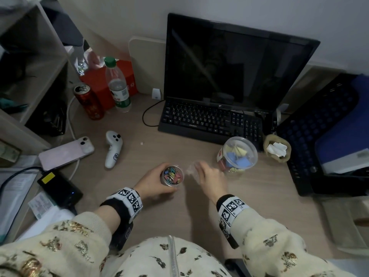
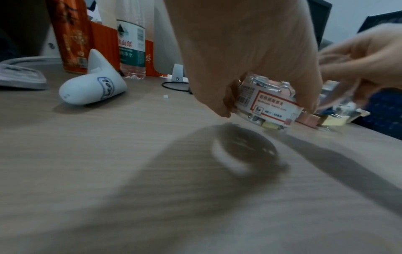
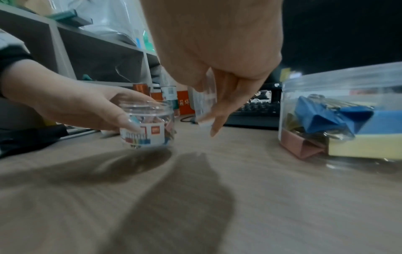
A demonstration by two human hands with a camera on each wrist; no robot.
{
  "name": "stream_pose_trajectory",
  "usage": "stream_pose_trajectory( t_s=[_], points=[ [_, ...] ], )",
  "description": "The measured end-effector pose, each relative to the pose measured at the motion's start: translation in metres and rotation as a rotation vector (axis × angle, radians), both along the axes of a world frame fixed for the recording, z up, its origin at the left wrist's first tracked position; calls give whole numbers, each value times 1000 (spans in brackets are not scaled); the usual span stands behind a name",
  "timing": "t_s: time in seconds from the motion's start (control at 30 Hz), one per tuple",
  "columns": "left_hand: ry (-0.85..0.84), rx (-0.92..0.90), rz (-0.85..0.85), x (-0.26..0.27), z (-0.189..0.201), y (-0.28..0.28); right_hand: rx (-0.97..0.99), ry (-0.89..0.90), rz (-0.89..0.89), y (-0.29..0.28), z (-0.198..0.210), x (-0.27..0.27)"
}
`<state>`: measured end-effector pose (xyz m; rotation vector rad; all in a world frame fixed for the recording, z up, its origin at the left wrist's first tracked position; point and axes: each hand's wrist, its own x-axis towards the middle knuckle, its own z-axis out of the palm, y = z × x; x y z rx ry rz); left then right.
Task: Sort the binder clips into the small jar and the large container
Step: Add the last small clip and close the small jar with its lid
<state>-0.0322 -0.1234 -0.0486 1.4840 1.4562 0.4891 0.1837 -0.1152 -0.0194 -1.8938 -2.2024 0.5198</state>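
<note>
Left hand point(image 1: 153, 181) is wrapped round the small jar point(image 1: 173, 175) and holds it just above the desk point(image 1: 159, 214); little binder clips point(image 1: 172, 174) of many colours fill it, and its top is open. Right hand point(image 1: 209, 177) pinches a clear lid point(image 3: 205, 96) between thumb and fingers – blurry, close beside the jar; the large container point(image 1: 237, 154) sits near on the right, with big blue, yellow and pink clips point(image 3: 339, 120) inside.
</note>
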Motion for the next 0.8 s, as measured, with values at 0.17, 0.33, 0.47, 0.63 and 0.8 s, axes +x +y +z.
stream_pose_trajectory(
  t_s=[0.17,0.33,0.47,0.63,0.8],
  points=[
    [-29,36,-53,16,13,-1,-1,59,158,-8,11,-19],
    [-77,7,-2,18,18,0,-78,129,243,-14,20,-27],
    [-99,-54,50,18,24,2,-45,169,364,-21,11,-31],
    [-206,-84,132,17,27,3,4,218,346,-19,9,-35],
    [-283,-106,171,11,37,5,8,297,367,-11,13,-38]
  ],
)
